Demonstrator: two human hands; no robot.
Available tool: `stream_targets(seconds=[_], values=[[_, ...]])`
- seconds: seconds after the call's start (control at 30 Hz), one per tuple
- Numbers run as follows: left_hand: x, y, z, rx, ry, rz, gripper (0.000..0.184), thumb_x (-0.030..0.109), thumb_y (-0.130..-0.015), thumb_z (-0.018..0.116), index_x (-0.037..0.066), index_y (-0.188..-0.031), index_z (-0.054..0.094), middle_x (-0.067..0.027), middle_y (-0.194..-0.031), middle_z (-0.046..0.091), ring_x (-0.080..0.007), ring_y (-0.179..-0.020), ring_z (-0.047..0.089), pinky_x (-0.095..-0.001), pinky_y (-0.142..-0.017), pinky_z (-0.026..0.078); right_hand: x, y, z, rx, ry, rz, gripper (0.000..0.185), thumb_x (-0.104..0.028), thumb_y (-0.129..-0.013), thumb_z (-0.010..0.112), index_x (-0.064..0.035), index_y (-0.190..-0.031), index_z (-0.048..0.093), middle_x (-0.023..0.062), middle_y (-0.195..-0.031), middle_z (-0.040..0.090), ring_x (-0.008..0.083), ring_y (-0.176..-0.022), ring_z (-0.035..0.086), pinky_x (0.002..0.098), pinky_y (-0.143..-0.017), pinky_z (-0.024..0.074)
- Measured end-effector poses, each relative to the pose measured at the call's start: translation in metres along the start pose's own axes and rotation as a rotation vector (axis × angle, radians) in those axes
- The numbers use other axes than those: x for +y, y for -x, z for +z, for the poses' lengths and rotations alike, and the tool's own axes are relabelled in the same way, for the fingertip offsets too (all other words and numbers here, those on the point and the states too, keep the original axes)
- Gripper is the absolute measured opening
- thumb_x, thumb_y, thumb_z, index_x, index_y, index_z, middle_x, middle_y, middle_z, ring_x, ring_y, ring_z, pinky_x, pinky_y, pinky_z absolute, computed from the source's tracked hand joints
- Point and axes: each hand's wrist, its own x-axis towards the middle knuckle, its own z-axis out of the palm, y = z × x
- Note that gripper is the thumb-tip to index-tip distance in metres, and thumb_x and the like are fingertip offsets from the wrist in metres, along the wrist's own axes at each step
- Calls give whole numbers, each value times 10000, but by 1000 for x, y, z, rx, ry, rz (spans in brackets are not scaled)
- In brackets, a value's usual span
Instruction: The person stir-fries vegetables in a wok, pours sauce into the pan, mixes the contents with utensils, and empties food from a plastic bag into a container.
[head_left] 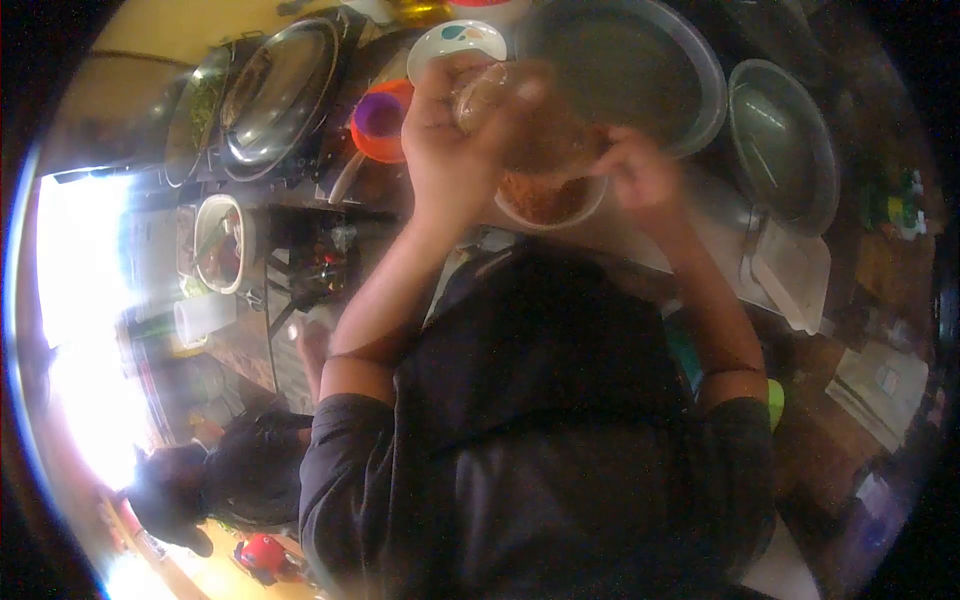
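My left hand (450,140) is closed around a see-through container (555,125) with brownish contents, held tilted. Motion blur keeps me from telling whether it is a jar or a bag. At its other end, my right hand (640,175) has its fingers pinched together at the edge. Just below it sits a white bowl (512,212) with orange-brown powder (545,200) inside. Partly behind my left hand are an orange bowl with a purple inside (380,118) and a white dish with a blue mark (440,40).
A large round basin (708,110) lies beyond my hands, with a metal tray (785,150) to its right. Round metal pans (270,100) stand at left. A white tub (220,245) holds several items. Another person in dark clothes (250,465) is at lower left.
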Motion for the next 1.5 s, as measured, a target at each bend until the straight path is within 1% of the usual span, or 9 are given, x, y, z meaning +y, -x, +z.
stream_targets(seconds=[0.27,0.37,0.43,0.57,0.63,0.77,0.93,1.13,1.5], values=[[-4,-4,3,90,-6,59,284,136,-741,688,37,-968,547,-56,-869,604,-129,-817,552,-259,-747,451,-11,-4,5,76,97,-101,46,-68,-855,521,-30,-862,545,121,-929,590,229,-864,580,331,-794,456],[-10,0,4,98,4,69,262,127,-765,660,29,-979,545,-59,-886,604,-128,-839,550,-256,-760,445,-10,-4,14,194,59,57,133,-66,-826,540,-25,-951,521,147,-977,585,283,-852,572,377,-769,458],[-14,1,6,104,13,67,259,128,-777,650,23,-988,543,-60,-899,604,-126,-851,548,-254,-767,442,1,-1,25,230,-7,98,138,-167,-922,478,-42,-979,463,63,-903,510,163,-802,498,286,-761,425],[-29,4,2,85,186,-76,288,178,-814,632,9,-1027,538,-65,-945,603,-128,-869,551,-262,-773,440,-6,-1,43,332,-408,297,143,-181,-937,446,-48,-988,452,38,-919,489,146,-808,482,281,-759,419],[-31,2,1,74,182,-81,303,198,-824,628,5,-1039,537,-66,-959,603,-129,-874,552,-262,-775,439,-16,-4,37,257,-68,137,168,-209,-944,424,-52,-995,452,42,-923,503,137,-821,482,291,-766,419],[-27,-4,2,81,196,-181,303,190,-828,618,1,-1051,539,-68,-955,603,-138,-872,556,-251,-763,444,-1,1,38,173,-267,64,142,-186,-914,471,-51,-958,480,74,-886,529,165,-784,503,302,-769,420],[-30,-9,5,86,333,-267,299,175,-809,640,10,-1038,542,-71,-942,607,-135,-859,556,-262,-756,451,0,-16,19,-313,128,-315,56,-98,-769,602,-55,-766,565,101,-763,566,262,-714,540,364,-725,449],[-27,-13,7,-11,51,144,268,94,-766,662,38,-996,537,-52,-931,601,-136,-891,559,-269,-801,445,-26,-34,8,-287,122,-412,72,-128,-782,603,-62,-790,575,95,-774,556,281,-739,535,377,-702,432],[6,-8,5,-140,68,163,390,-4,-692,661,42,-1044,501,-65,-1010,569,-149,-968,550,-283,-859,436,4,-17,15,105,-112,-295,114,-149,-850,548,-54,-906,520,115,-856,519,267,-798,505,364,-737,416]])
